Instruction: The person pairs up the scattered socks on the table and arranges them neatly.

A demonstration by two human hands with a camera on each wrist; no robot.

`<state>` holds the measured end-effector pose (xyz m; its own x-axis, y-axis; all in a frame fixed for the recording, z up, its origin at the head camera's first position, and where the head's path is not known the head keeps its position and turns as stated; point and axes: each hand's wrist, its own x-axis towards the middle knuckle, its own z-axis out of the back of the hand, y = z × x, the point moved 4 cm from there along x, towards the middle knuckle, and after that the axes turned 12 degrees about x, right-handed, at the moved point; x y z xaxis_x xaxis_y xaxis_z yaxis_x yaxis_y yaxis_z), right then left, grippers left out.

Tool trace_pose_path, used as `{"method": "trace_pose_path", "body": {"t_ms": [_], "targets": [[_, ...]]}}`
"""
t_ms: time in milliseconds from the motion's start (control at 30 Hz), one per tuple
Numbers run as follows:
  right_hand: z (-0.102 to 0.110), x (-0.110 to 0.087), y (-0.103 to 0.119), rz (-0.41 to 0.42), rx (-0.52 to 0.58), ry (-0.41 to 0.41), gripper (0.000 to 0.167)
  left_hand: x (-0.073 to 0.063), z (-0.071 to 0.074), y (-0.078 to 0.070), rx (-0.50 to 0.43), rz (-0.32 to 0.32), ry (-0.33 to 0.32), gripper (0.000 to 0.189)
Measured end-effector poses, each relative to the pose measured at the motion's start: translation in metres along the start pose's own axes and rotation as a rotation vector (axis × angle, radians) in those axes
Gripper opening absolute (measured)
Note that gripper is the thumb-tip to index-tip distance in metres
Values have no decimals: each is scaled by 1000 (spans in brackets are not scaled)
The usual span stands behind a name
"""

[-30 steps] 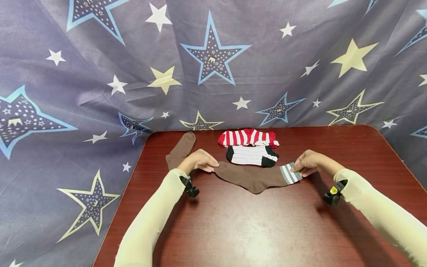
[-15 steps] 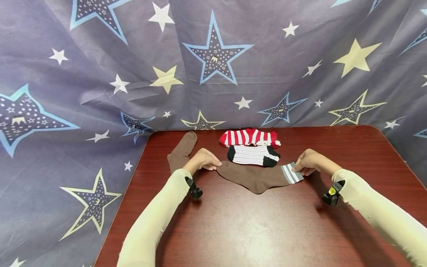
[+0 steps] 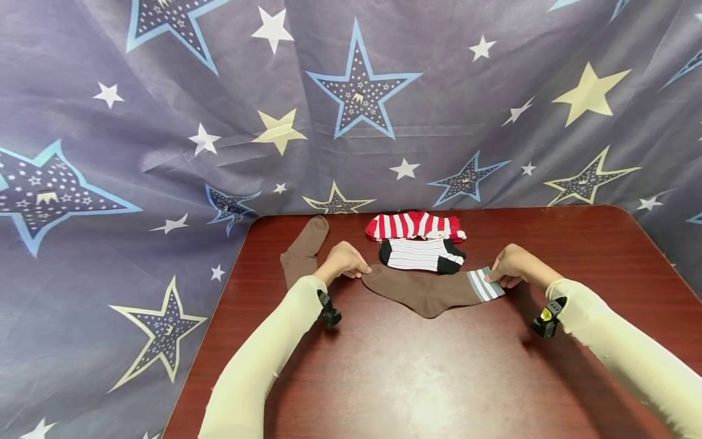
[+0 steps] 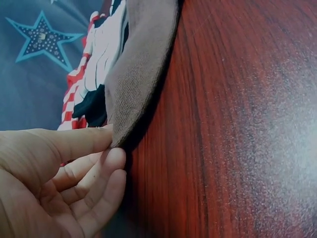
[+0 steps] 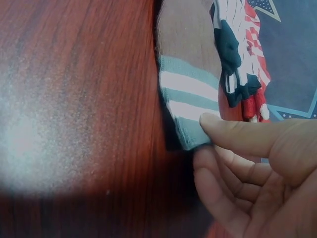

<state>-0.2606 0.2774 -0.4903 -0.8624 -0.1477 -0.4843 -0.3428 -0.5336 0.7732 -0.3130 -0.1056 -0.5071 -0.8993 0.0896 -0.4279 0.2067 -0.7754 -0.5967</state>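
A brown sock (image 3: 425,292) with a grey-green and white striped cuff stretches sideways between both hands, in front of the other socks. Its toe end is pinched by my left hand (image 3: 347,261); in the left wrist view the thumb and fingertips meet on the brown fabric (image 4: 141,69). My right hand (image 3: 512,265) pinches the striped cuff (image 5: 190,101), thumb on top and fingers beneath. A second brown sock (image 3: 307,244) lies at the left, its lower part hidden behind my left hand and forearm.
Just behind the held sock lies a white sock pair (image 3: 419,255) with black heels and toes. Beyond it are red-and-white striped socks (image 3: 414,225). All lie on a reddish-brown wooden table (image 3: 384,378), backed by a star-patterned cloth (image 3: 439,140).
The whole head view has shifted slightly, so things appear a little further right. Both hands keep their pinch on the brown sock, which lies much the same.
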Motion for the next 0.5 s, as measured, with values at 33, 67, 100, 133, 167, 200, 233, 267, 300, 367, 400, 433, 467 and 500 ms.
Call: {"method": "trace_pose_path", "body": {"t_ms": [33,67,100,133,167,200,233,267,300,367,400,433,467,500], "targets": [[0,0,0,1,-9,-3,18,0,0,0,8,0,-4,12],[1,0,1,4,-17,-4,18,1,0,0,15,-2,-9,13],[2,0,1,2,-22,-7,19,1,0,0,16,-4,-12,13],[2,-1,2,0,-22,-5,19,1,0,0,18,-7,-14,13],[3,-1,2,-2,-23,-5,19,0,0,0,17,-11,-15,13],[4,-1,3,-1,-26,-2,19,-1,1,0,14,-16,-15,13],[4,0,3,-4,-26,2,19,-1,1,0,9,-21,-9,12],[4,0,4,-9,-27,6,19,-2,2,0,4,-27,-1,12],[4,0,5,-15,-28,9,19,-3,2,0,-6,-34,18,13],[4,1,9,-12,-28,17,19,-4,5,2,-28,-42,60,15],[4,2,11,-8,-25,22,18,-4,7,4,-43,-45,77,16],[5,3,15,-5,-18,22,18,-3,10,5,-62,-48,94,18],[7,3,20,4,-8,19,18,-2,13,6,-82,-50,108,20],[8,5,24,16,8,17,18,-2,18,7,-103,-51,118,23]]}}
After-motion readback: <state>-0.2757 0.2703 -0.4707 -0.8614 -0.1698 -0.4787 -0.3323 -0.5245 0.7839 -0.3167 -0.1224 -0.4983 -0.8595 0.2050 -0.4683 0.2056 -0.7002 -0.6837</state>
